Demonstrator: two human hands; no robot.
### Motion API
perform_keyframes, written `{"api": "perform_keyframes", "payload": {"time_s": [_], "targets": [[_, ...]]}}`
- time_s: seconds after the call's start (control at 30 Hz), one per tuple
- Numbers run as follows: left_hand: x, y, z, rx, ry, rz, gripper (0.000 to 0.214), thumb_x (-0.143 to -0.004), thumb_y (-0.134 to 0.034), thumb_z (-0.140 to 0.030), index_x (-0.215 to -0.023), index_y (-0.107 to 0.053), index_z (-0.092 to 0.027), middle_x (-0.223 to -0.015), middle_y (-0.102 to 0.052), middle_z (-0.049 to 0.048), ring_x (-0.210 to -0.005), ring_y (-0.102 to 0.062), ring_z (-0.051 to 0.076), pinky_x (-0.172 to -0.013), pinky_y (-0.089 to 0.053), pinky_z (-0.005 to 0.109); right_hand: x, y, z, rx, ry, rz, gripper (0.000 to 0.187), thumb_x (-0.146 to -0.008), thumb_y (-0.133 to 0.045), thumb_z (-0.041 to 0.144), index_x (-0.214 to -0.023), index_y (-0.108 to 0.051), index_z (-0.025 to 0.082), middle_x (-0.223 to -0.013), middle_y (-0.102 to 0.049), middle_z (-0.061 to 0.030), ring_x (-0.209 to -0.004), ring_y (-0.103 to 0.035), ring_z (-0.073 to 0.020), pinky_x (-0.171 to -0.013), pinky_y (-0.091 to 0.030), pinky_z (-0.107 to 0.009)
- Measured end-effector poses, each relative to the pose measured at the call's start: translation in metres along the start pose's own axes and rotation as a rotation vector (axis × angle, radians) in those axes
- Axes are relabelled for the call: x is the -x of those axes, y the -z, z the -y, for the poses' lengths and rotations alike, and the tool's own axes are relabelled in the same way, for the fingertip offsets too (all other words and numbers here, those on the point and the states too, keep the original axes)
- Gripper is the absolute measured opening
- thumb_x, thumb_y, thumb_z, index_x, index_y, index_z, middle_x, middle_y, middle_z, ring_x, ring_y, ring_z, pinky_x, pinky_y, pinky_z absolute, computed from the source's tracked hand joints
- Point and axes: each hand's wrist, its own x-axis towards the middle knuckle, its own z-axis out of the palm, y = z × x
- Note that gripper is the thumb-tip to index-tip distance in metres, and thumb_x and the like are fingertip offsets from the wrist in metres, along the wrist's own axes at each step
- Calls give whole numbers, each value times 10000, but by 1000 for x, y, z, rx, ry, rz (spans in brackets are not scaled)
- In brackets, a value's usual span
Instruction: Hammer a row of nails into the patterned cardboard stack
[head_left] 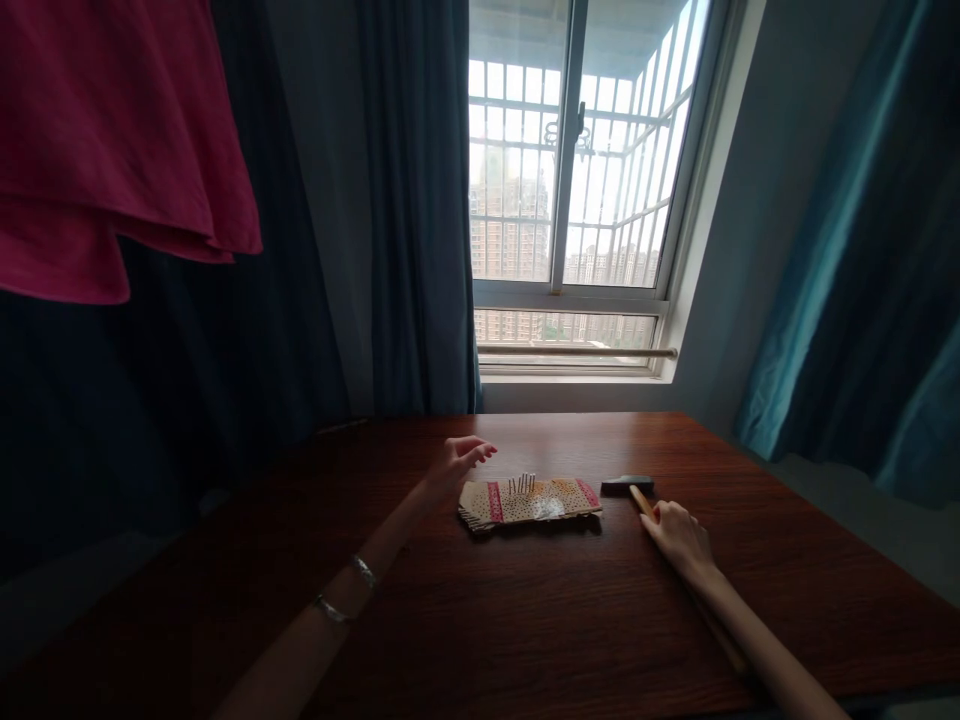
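Note:
A stack of layered cardboard (570,500), patterned with dots and pink bands, lies on the wooden table. Several thin nails (523,484) stand upright in a row near its back edge. Above the stack's left end is my left hand (463,456), its fingers loosely bent and apart, with nothing visible in them. To the right of the stack, my right hand (681,535) is wrapped round the wooden handle of a hammer (640,499). The hammer's dark head rests on the table, and its handle runs back under my right forearm, which partly hides it.
The brown wooden table (525,620) reaches to the wall below a barred window (555,200). Blue curtains (420,200) hang on both sides. A pink cloth (127,140) hangs at the upper left, above the table's height.

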Motion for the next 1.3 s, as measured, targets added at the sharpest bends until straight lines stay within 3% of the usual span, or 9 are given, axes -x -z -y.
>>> {"api": "perform_keyframes", "payload": {"time_s": [0.13, 0.37, 0.53, 0.67, 0.83, 0.93, 1.07, 1.2, 1.3], "targets": [[27, 27, 19, -109, 64, 36, 339, -749, -522, -429, -806, -695, -143, -763, -666, 64, -697, -573, 166, -628, -429, 253, 0, -4, -3, -4, 22, 0, 283, -820, -459, 403, -928, -607, 187, -944, -628, -108, -880, -616, -243, -659, -412, -294], [69, 100, 51, -404, 202, 92, 295, -701, -567, -421, -782, -699, -170, -809, -669, 45, -772, -584, 191, -718, -419, 257, 3, -3, -5, 69, 64, -11, 318, -842, -415, 438, -889, -591, 177, -889, -616, -114, -803, -626, -239, -621, -424, -300], [97, 134, 61, -589, 273, 246, 317, -668, -582, -434, -790, -686, -161, -817, -646, 35, -756, -575, 184, -696, -422, 252, 10, 3, 0, 171, 153, -167, 355, -867, -368, 425, -890, -594, 152, -849, -593, -127, -815, -607, -245, -567, -429, -281], [109, 131, 56, -617, 251, 391, 297, -703, -561, -418, -839, -675, -180, -882, -630, 24, -822, -569, 182, -731, -421, 247, 23, 11, 11, 181, 261, -294, 297, -878, -358, 334, -921, -597, 164, -859, -592, -115, -832, -583, -222, -512, -406, -238], [114, 110, 49, -791, 123, 494, 197, -764, -510, -307, -814, -666, -198, -896, -598, 26, -816, -553, 165, -712, -405, 237, 40, 25, 32, 97, 354, -302, 261, -867, -367, 272, -975, -594, 201, -972, -608, -100, -858, -582, -187, -503, -393, -208], [114, 98, 49, -982, -31, 528, 201, -790, -459, -186, -733, -651, -197, -829, -586, 36, -811, -532, 165, -713, -386, 249, 48, 34, 44, 36, 380, -283, 239, -859, -379, 273, -879, -609, 212, -1010, -612, -91, -898, -587, -188, -521, -396, -206], [113, 87, 54, -1173, -171, 566, 187, -770, -471, -100, -684, -618, -176, -781, -582, 52, -804, -517, 179, -710, -376, 274, 57, 43, 55, -30, 407, -232, 213, -848, -399, 279, -801, -599, 222, -904, -634, -55, -771, -612, -169, -504, -373, -206], [114, 84, 60, -1261, -209, 562, 173, -746, -479, -58, -682, -607, -155, -780, -589, 71, -784, -518, 186, -692, -374, 288, 63, 51, 59, -116, 423, -204, 207, -837, -406, 277, -791, -602, 227, -829, -633, -35, -692, -606, -163, -498, -358, -218], [111, 81, 57, -1203, -192, 528, 143, -725, -509, -82, -661, -614, -154, -766, -596, 67, -787, -527, 186, -709, -376, 287, 64, 54, 64, -238, 440, -167, 218, -827, -412, 275, -781, -617, 216, -814, -633, -41, -668, -595, -161, -529, -380, -236]]}}
